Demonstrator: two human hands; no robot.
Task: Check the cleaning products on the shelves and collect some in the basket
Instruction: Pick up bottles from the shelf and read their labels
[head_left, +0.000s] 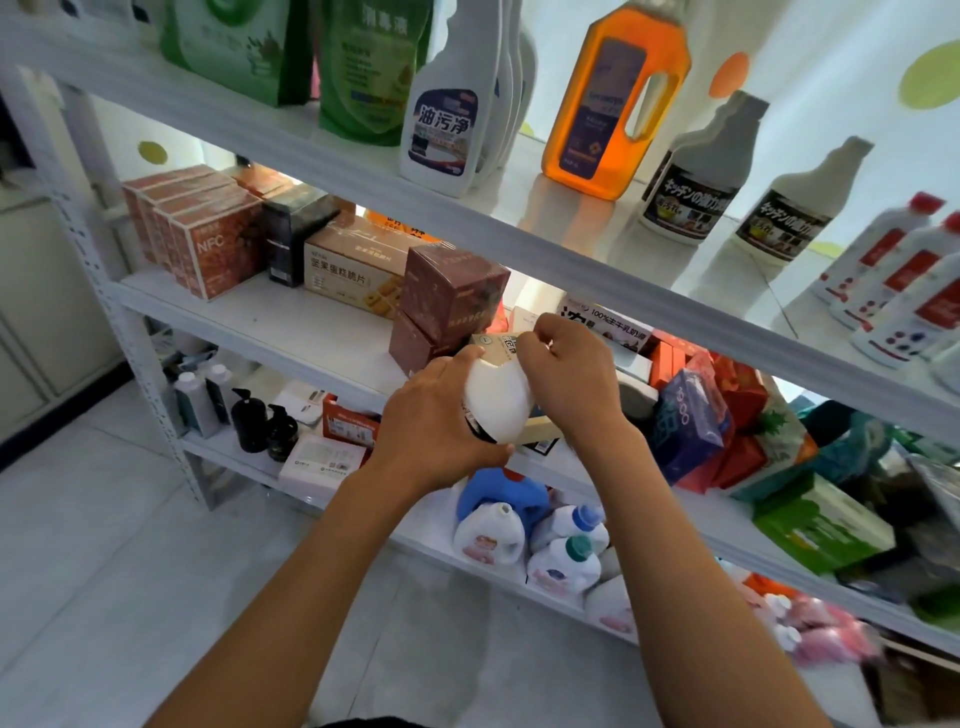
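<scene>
Round white plastic bottle (500, 402) with a dark label low down, held up in front of the white metal shelves (332, 322). Gripped between left hand (436, 415) underneath and right hand (569, 374) curled on top.

Open floor (130, 545) at 8 o'clock, bare shelf strip (291, 317) at 10 betw. NFC cartons (208, 249) & brown boxes (447, 301), top shelf at 1 packed w/ spray bottles (447, 114), orange jug (608, 109)

Your left hand (441, 415) and right hand (566, 371) cover most of the white bottle (498, 402), hiding its label. Red-capped bottles (904, 291) run off frame right; pink goods (826, 631) below blur.
</scene>
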